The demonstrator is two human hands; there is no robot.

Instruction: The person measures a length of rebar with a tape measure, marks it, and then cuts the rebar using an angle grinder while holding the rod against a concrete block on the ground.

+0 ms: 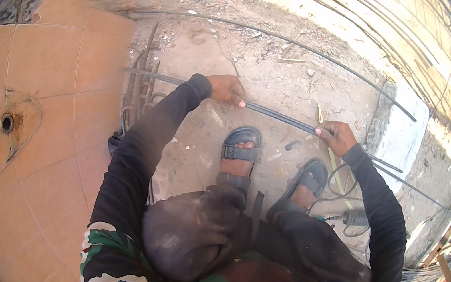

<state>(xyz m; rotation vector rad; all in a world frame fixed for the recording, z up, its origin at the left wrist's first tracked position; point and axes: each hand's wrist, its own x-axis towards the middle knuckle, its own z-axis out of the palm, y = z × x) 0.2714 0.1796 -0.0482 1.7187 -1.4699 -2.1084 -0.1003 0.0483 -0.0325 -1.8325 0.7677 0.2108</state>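
Thin dark steel bars (279, 116), two of them side by side, run across in front of me above the dusty ground. My left hand (227, 90) is closed round them left of the middle, its thumb along the near side. Farther right, my right hand (338, 137) grips the same bars between thumb and fingers. Past the right hand the bars part, and one reaches farther right than the other. Their left ends pass over a bundle of bent rods (139, 88) by the tiled surface.
An orange tiled surface (47, 58) with a round hole (7, 123) lies left. Another long rod (308, 46) stretches across the ground beyond. A whitish concrete block (402, 131) stands right. Near my right sandal (312, 179) lie a corded power tool (354, 218) and its loose cable.
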